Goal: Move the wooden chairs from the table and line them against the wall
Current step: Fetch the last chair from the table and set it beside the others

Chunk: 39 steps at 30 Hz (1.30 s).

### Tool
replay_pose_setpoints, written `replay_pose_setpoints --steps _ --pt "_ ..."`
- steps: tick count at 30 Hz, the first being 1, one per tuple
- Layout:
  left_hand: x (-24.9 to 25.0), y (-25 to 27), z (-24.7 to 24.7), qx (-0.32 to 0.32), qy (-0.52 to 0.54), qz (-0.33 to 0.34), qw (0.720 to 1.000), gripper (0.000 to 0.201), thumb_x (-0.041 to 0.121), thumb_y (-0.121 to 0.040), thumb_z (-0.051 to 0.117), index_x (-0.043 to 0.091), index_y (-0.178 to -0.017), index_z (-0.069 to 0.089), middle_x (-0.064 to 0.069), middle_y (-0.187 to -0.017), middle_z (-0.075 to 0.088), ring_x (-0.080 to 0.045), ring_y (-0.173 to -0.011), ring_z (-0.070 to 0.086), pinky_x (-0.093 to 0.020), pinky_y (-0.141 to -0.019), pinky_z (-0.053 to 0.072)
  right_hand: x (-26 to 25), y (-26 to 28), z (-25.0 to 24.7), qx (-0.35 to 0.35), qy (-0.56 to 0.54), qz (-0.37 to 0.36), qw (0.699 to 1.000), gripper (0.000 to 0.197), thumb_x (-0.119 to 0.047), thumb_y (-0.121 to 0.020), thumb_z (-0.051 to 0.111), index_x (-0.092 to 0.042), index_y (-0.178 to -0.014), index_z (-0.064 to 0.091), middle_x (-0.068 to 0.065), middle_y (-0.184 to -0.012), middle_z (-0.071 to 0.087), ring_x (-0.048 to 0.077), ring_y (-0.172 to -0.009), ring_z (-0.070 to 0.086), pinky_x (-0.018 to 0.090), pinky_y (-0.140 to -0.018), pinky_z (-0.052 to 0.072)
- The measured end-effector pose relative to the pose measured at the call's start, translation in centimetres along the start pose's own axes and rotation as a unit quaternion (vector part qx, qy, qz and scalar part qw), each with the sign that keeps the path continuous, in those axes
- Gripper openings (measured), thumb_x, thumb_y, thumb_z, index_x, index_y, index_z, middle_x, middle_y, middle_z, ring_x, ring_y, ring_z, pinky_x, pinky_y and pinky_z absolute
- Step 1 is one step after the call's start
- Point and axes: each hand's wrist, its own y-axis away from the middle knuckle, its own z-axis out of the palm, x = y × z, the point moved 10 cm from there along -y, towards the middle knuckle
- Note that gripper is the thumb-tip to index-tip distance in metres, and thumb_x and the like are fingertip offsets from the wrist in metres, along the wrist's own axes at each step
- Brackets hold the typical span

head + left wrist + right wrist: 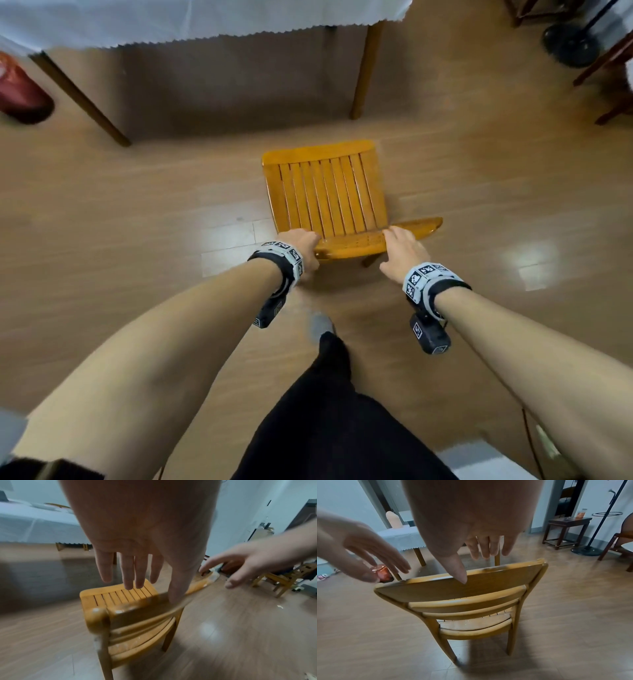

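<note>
A wooden chair with a slatted seat (325, 192) stands on the floor, pulled away from the table, its backrest toward me. My left hand (301, 243) is at the left end of the top rail (137, 608). Its fingers (130, 572) are straight over the seat, and its thumb touches the rail. At the middle of the rail (488, 582) is my right hand (406, 250), fingers (488, 547) extended past the rail and thumb against the rail's back face. Neither hand is curled round the wood.
The table with a white cloth (205, 20) and wooden legs (366, 68) stands just beyond the chair. A red object (20, 92) lies at the far left. A coat stand base (570, 44), a dark side table (566, 530) and another wooden chair (281, 577) are to the right.
</note>
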Motion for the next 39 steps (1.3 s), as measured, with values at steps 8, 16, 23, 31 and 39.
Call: replay_pose_setpoints --steps 8,16,23,31,39 --pt "1.3 -4.7 5.3 0.03 0.012 -0.04 0.999 0.025 0.029 -0.089 0.063 0.019 -0.11 0.055 -0.005 -0.111 0.064 -0.028 -0.104 0.059 -0.039 -0.088 0.042 1.7 -5.2 4.7 -0.065 0.108 -0.074 0.989 0.069 -0.024 -0.087 0.068 -0.017 -0.15 0.042 0.003 -0.152 0.047 0.023 -0.145 0.036 0.043 -0.124 0.016" --pt "1.4 -4.8 4.9 0.033 0.014 -0.075 0.997 0.019 0.027 -0.091 0.06 0.018 -0.107 0.06 -0.004 -0.103 0.067 -0.026 -0.097 0.063 -0.033 -0.08 0.04 1.9 -7.9 4.3 -0.115 0.155 -0.107 0.975 0.042 -0.017 -0.088 0.066 -0.028 -0.128 0.06 0.001 -0.121 0.068 0.028 -0.107 0.064 0.038 -0.086 0.054" --pt "2.3 -4.9 4.0 -0.015 0.01 -0.117 0.993 0.015 0.025 -0.092 0.058 0.018 -0.104 0.06 -0.006 -0.105 0.067 -0.027 -0.098 0.063 -0.034 -0.079 0.043 2.2 -8.1 4.0 -0.129 0.164 -0.167 0.964 0.025 -0.017 -0.091 0.063 -0.026 -0.115 0.062 0.003 -0.103 0.069 0.028 -0.095 0.066 0.035 -0.071 0.049" --pt "2.0 -6.7 -6.6 0.027 0.045 -0.179 0.982 0.014 0.021 -0.09 0.058 0.02 -0.101 0.065 -0.003 -0.096 0.067 -0.025 -0.09 0.064 -0.032 -0.067 0.046 2.3 -13.6 -6.8 -0.056 0.14 -0.24 0.959 0.033 -0.016 -0.09 0.059 -0.026 -0.119 0.07 0.003 -0.104 0.071 0.03 -0.1 0.067 0.046 -0.096 0.05" --pt "-0.5 -11.5 -15.0 0.076 0.076 -0.193 0.975 0.002 0.025 -0.093 0.062 0.023 -0.094 0.062 -0.001 -0.089 0.064 -0.021 -0.078 0.057 -0.031 -0.07 0.051 1.1 -22.0 -15.2 -0.051 0.17 -0.278 0.944 0.047 -0.011 -0.093 0.061 -0.026 -0.137 0.061 0.005 -0.126 0.067 0.03 -0.112 0.063 0.039 -0.091 0.05"
